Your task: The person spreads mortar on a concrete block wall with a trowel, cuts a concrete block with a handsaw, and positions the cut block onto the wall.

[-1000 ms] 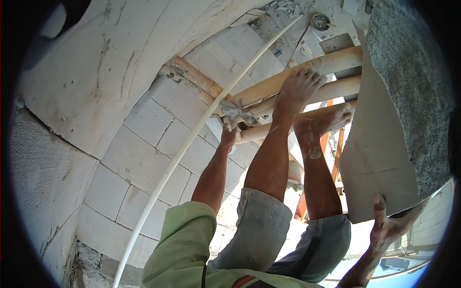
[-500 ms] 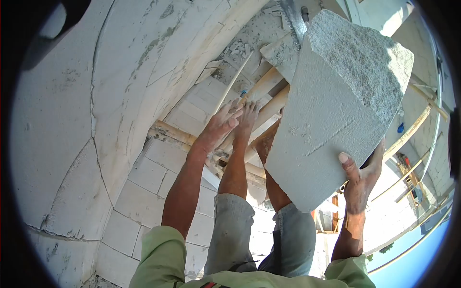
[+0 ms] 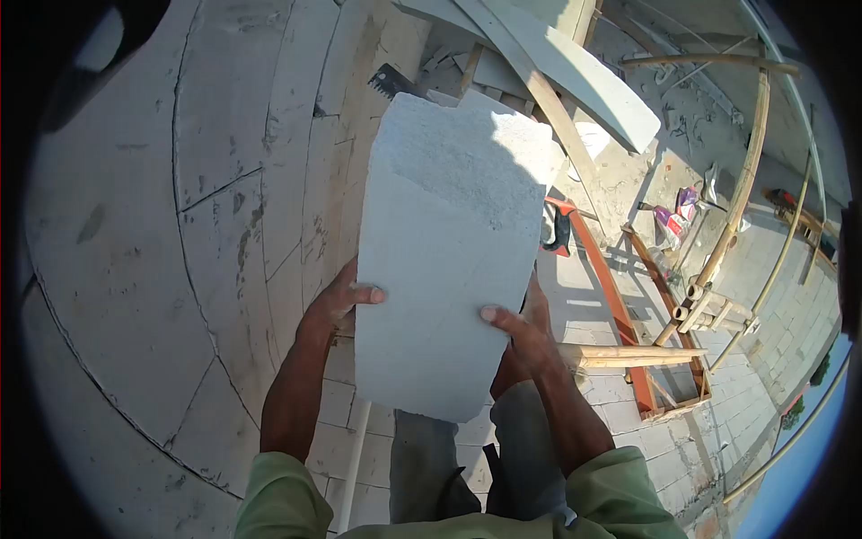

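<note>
Left hand (image 3: 337,301), right hand (image 3: 532,331): part-open fingers (image 3: 366,295) grip block (image 3: 444,269) by opposite edges near wall (image 3: 224,189).

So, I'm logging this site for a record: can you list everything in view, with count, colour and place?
block: one, pale grey, between both hands
toothed blade: one, dark, beyond the block's upper left
handle: one, orange and black, right of the block
plank: one, tan, top
slab: at least one, whitish, top
frame: one, reddish, right
poles: several, tan, right
packaging: count unclear, purple and white, right
rod: one, white, below the block
wall: one, pale, left
left hand: one, brown with dust, block's left edge
right hand: one, brown with dust, block's right edge
</note>
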`<state>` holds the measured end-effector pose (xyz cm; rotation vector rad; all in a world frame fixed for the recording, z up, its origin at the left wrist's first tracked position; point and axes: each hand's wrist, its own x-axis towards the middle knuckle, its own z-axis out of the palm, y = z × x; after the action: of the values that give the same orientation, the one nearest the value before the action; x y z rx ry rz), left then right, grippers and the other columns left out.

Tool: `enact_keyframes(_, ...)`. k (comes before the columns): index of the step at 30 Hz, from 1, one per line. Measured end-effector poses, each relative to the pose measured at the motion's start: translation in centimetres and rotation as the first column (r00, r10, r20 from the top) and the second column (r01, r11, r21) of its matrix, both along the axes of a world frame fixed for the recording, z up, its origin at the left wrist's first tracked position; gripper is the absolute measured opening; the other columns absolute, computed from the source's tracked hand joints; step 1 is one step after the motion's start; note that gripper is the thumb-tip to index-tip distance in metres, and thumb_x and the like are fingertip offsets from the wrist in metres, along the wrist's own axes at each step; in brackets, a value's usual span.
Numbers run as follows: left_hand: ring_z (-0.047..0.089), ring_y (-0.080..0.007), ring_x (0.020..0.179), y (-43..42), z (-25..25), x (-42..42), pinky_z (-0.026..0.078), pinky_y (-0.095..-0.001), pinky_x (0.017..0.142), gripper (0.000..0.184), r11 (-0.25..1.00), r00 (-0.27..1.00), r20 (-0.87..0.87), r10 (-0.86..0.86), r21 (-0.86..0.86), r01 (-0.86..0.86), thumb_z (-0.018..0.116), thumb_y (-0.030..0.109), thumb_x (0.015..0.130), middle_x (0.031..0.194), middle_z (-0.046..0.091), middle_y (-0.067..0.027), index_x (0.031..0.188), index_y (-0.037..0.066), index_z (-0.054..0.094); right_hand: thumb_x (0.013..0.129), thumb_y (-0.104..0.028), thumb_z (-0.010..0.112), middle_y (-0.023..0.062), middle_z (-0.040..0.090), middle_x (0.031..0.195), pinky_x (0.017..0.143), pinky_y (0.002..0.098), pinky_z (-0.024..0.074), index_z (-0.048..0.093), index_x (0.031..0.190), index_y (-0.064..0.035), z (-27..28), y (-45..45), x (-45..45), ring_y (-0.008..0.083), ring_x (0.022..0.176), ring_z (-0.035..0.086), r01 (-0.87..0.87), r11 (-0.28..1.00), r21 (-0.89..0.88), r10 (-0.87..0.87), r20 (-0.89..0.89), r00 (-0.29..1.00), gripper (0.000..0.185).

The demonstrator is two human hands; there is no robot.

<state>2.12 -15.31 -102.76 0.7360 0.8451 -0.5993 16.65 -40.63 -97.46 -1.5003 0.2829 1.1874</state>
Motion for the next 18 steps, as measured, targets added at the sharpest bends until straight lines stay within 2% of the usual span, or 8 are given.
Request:
enact_keyframes(6,0.047,-0.0341,0.121,0.2,4.5,-2.3,0.04,-0.0453,0.099,0.118,0.962,0.994,-0.091,0.062,0.272,-0.035,0.08,0.035,0.046,0.128,0.048,-0.0195,0.145,-0.002,0.027,0.066,-0.056,0.08,0.0288,0.034,0.142,0.11,0.0486,0.0308,0.015,0.148,0.006,-3.8,-0.7,-1.0,0.04,0.136,0.033,-0.255,0.957,0.137,0.271,-0.117,0.955,0.122)
enact_keyframes(9,0.049,-0.0318,0.117,0.3,6.1,-2.2,0.041,-0.0437,0.097,0.113,0.909,0.997,-0.061,0.057,0.416,-0.026,0.081,0.033,0.046,0.124,0.05,-0.0179,0.141,-0.003,0.031,0.064,-0.061,0.08,0.0282,0.041,0.139,0.103,0.0492,0.0384,0.022,0.147,0.0037,-6.3,-1.2,-0.7,0.0389,0.125,0.046,-0.369,0.911,0.183,0.364,0.063,0.929,0.12)
enact_keyframes(11,0.05,-0.0302,0.117,0.7,6.8,-2.9,0.041,-0.0434,0.098,0.107,0.808,0.999,-0.036,0.032,0.589,-0.005,0.082,0.032,0.049,0.123,0.05,-0.0159,0.138,-0.003,0.035,0.068,-0.07,0.07,0.0314,0.031,0.145,0.111,0.046,0.0321,0.019,0.146,0.0077,-7.4,-1.8,1.7,0.0414,0.139,0.028,-0.402,0.91,0.1,0.409,-0.063,0.911,0.122)
enact_keyframes(12,0.05,-0.0302,0.117,0.8,7.2,-3.1,0.041,-0.0434,0.098,0.107,0.801,0.999,-0.038,0.035,0.599,-0.005,0.082,0.032,0.049,0.123,0.05,-0.0159,0.138,-0.003,0.035,0.071,-0.068,0.07,0.0314,0.031,0.144,0.109,0.0458,0.0339,0.02,0.146,0.0074,-8.3,-1.7,3.4,0.0414,0.137,0.031,-0.448,0.887,-0.108,0.461,0.21,0.862,0.117)
enact_keyframes(13,0.05,-0.0301,0.116,0.6,7.6,-3.2,0.041,-0.0437,0.099,0.108,0.756,0.997,-0.073,0.036,0.655,0.02,0.084,0.034,0.048,0.123,0.05,-0.0161,0.137,-0.003,0.034,0.074,-0.065,0.069,0.0315,0.032,0.144,0.108,0.0455,0.0358,0.022,0.146,0.0072,-9.3,-1.6,5.3,0.0415,0.135,0.034,-0.42,0.849,-0.32,0.526,0.448,0.723,0.112)
enact_keyframes(15,0.05,-0.0301,0.116,0.1,7.9,-3.2,0.041,-0.0439,0.099,0.11,0.709,0.994,-0.095,0.046,0.704,0.035,0.086,0.036,0.048,0.123,0.05,-0.0163,0.137,-0.003,0.034,0.076,-0.054,0.073,0.0302,0.036,0.141,0.103,0.0474,0.0391,0.025,0.146,0.0044,-12.4,-1.2,9.3,0.0401,0.128,0.042,-0.285,0.822,-0.493,0.567,0.661,0.492,0.103)
enact_keyframes(17,0.051,-0.0303,0.115,-0.3,8.0,-3.5,0.041,-0.044,0.1,0.117,0.619,0.992,-0.115,0.047,0.783,0.061,0.088,0.044,0.046,0.122,0.051,-0.0178,0.138,-0.004,0.032,0.073,-0.043,0.079,0.0254,0.045,0.131,0.1,0.046,0.0402,0.024,0.148,-0.0009,-14.1,0.8,14.1,0.0374,0.12,0.048,-0.176,0.71,-0.681,0.69,0.723,-0.014,0.102)
enact_keyframes(18,0.051,-0.0303,0.115,-0.5,8.0,-4.1,0.041,-0.044,0.1,0.117,0.616,0.991,-0.118,0.059,0.786,0.057,0.088,0.044,0.046,0.122,0.051,-0.0178,0.138,-0.004,0.032,0.073,-0.043,0.079,0.0254,0.045,0.131,0.1,0.046,0.0402,0.024,0.148,-0.0009,-15.7,1.7,15.3,0.0374,0.12,0.048,-0.187,0.712,-0.677,0.686,0.727,-0.02,0.102)
